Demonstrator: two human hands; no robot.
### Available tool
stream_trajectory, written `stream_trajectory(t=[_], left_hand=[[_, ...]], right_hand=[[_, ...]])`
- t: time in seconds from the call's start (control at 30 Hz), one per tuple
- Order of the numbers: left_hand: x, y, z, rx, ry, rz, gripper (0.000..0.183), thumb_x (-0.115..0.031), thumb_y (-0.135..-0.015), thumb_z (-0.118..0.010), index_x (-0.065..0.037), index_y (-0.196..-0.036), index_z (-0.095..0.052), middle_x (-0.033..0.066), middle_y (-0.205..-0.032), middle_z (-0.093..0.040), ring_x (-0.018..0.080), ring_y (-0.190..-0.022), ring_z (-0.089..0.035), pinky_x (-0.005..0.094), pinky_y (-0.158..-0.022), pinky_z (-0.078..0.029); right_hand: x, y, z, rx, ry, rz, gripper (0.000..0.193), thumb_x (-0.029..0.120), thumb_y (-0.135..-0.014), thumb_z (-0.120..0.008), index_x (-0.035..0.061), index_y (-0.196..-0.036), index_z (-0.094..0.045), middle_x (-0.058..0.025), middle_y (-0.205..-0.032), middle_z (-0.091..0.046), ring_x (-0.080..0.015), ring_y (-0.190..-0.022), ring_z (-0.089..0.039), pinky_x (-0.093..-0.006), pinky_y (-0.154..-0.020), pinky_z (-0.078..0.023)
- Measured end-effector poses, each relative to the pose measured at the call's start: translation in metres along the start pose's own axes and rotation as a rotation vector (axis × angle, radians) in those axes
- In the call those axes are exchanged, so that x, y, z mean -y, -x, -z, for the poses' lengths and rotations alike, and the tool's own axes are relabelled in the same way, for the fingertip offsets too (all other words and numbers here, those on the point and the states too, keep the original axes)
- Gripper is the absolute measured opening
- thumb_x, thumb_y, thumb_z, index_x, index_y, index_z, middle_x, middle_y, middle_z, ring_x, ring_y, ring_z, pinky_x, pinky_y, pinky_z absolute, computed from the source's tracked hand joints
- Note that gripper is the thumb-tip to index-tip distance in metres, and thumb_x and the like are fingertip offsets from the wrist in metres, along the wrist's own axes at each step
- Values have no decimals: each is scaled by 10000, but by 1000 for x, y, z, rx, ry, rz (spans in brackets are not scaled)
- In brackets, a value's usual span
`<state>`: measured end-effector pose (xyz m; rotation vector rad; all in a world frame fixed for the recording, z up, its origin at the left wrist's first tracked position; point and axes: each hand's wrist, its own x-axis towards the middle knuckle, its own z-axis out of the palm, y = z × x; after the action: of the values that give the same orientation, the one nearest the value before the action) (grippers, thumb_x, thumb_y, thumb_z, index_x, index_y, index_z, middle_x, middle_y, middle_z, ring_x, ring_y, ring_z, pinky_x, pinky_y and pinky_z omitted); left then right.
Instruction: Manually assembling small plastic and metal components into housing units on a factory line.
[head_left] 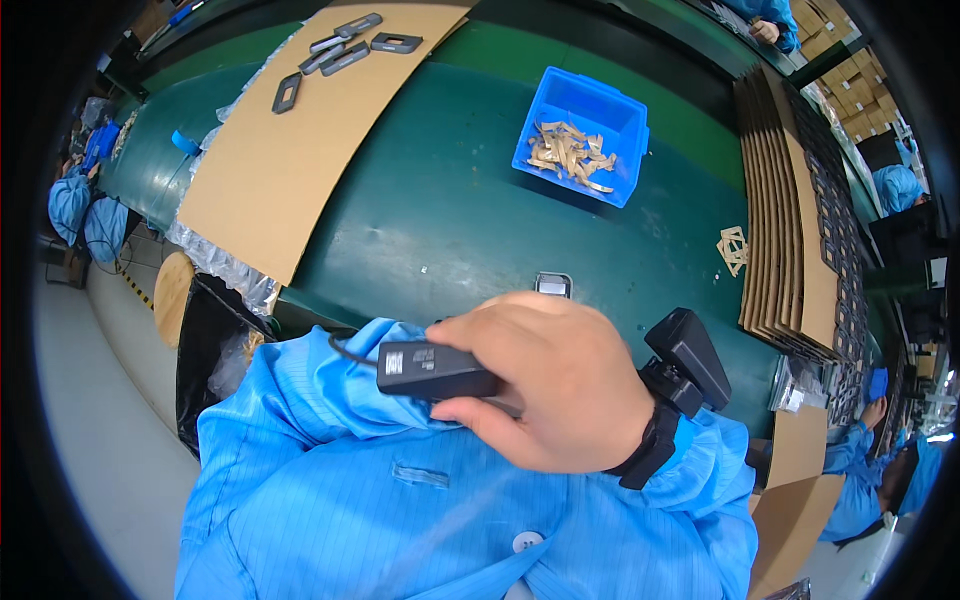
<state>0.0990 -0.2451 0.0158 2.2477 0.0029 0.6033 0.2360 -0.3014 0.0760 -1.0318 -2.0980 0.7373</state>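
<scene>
My right hand reaches across my chest, its thumb and fingers closed on a black box-shaped device with a pale label and a black cable. The device lies against my blue left sleeve. My left hand is hidden behind the right hand and the device. A black strap circles my right wrist and carries another black device. Just beyond my knuckles, a small dark-framed rectangular piece rests on the green table, partly covered by my hand.
A blue bin holds tan strips. On a cardboard sheet at the left lie several dark frames. Stacked cardboard sheets stand at the right, beside tan frame-shaped scraps. Other people in blue work around.
</scene>
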Motion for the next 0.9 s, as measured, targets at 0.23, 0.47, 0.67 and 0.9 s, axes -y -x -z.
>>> stream_trajectory(t=[0.23,0.47,0.67,0.9], left_hand=[[2,-14,-12,-112,-7,49,126,-187,-812,-682,-84,-872,-641,98,-901,-636,295,-905,-638,406,-727,-539],[10,-3,14,-135,-286,371,576,-307,-776,-841,-33,-1232,-620,137,-1121,-637,348,-1057,-593,432,-913,-516],[29,4,-6,-77,-425,396,903,-301,-720,-903,36,-1435,-468,204,-1347,-553,379,-1203,-525,447,-1057,-444],[22,-52,40,-208,-35,221,850,-46,-710,-856,-30,-1466,-469,139,-1446,-534,355,-1337,-492,444,-1091,-438]], right_hand=[[7,4,18,-91,251,-86,850,357,-692,-930,-7,-1372,-574,-190,-1309,-655,-356,-1098,-671,-424,-921,-540],[-59,42,56,-343,186,-310,275,102,-883,-755,-17,-1122,-688,-190,-1040,-732,-347,-941,-721,-393,-847,-573],[-114,48,39,-329,855,74,174,33,-803,-748,39,-973,-709,-110,-872,-699,-332,-841,-693,-431,-748,-559],[-93,36,61,-487,-684,-413,341,211,-1060,-601,-8,-1321,-578,-105,-1012,-730,-134,-816,-710,-233,-640,-535]])
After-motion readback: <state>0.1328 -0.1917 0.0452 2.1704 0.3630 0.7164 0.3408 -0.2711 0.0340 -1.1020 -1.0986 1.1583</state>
